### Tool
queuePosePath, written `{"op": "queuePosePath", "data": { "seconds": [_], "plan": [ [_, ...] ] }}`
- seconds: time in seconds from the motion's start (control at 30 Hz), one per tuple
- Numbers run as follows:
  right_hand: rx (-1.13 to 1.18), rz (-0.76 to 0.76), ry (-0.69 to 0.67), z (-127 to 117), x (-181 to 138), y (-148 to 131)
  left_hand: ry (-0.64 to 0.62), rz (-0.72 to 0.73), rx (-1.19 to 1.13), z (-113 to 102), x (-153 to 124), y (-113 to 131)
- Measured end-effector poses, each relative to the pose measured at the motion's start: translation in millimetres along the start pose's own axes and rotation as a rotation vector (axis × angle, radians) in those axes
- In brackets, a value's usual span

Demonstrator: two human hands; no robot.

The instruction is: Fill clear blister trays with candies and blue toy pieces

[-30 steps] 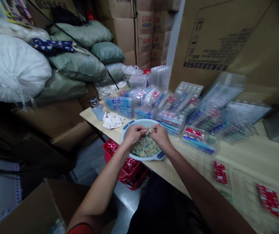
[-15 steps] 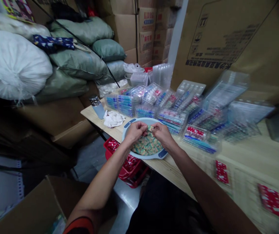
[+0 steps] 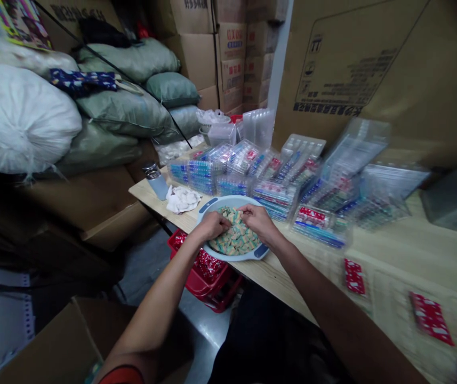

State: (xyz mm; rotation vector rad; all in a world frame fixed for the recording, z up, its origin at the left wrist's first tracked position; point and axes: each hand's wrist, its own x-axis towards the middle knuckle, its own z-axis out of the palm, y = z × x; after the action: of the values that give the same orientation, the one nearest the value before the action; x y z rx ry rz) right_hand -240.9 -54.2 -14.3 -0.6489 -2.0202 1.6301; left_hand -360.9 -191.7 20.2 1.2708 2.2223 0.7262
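Head view: over the bowl (image 3: 228, 201), our curled left hand (image 3: 214, 225) and narrowly pinched right hand (image 3: 258, 219) now sit farther apart, contents unclear, so we bare the pieces (image 3: 235, 240) between.

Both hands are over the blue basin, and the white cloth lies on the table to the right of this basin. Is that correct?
Not quite: the head view shows the white cloth on the table to the left of the blue basin. The rest holds.
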Motion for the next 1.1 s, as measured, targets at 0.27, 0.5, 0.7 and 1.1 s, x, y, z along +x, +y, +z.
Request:
{"op": "queuePosePath", "data": {
  "seconds": [0.27,0.5,0.7,1.1],
  "plan": [
    [-0.066,-0.182,0.122,-7.6,-15.9,-12.8,0.199,0.037,-0.686,1.6,-9.2,42.0],
    [0.059,-0.11,0.243,-42.8,-32.3,-18.6,0.244,0.137,-0.669,21.3,4.7,94.5],
    [0.113,-0.121,0.379,-124.2,-70.8,-10.1,0.098,0.248,-0.642,70.8,25.9,162.7],
    [0.001,0.048,0.826,-299.0,-282.9,32.9,-0.6,0.455,-0.389,238.1,5.4,280.8]
  ]
}}
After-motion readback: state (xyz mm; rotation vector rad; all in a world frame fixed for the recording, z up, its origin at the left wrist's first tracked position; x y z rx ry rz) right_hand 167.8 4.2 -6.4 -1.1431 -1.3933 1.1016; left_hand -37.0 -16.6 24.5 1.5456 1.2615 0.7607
